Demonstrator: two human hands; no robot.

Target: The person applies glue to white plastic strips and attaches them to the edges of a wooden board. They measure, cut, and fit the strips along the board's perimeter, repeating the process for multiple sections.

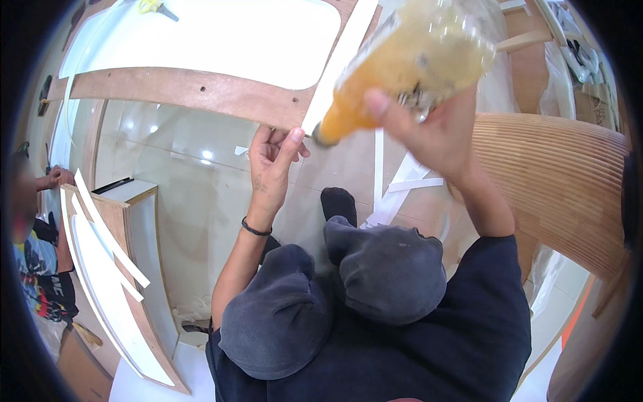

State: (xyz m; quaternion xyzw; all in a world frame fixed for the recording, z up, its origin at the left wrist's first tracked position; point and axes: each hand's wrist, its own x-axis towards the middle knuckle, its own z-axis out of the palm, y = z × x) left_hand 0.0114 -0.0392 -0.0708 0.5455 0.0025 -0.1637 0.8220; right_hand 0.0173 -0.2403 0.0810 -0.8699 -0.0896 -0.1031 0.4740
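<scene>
Tilted amber bottle (402,63), its neck near the wooden frame's (161,82) corner, is gripped in the right hand (442,130), probably heavy, slick and thin-walled, so best held firmly round its body; the left hand (273,153) curls at that corner, its hold unclear.

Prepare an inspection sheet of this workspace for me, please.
Surface: wood-framed white panel, with a yellow-handled tool lying on it.
Work items: bottle with orange-yellow contents, tilted neck-down near the panel's corner; contact unclear.
Clutter: loose white strips on the tiled floor.
Hands: right hand grips the bottle; left hand is at the panel's edge, grip unclear.
Cables: nothing seen for certain.
Surroundings: another person at left; ribbed wooden piece at right.
</scene>
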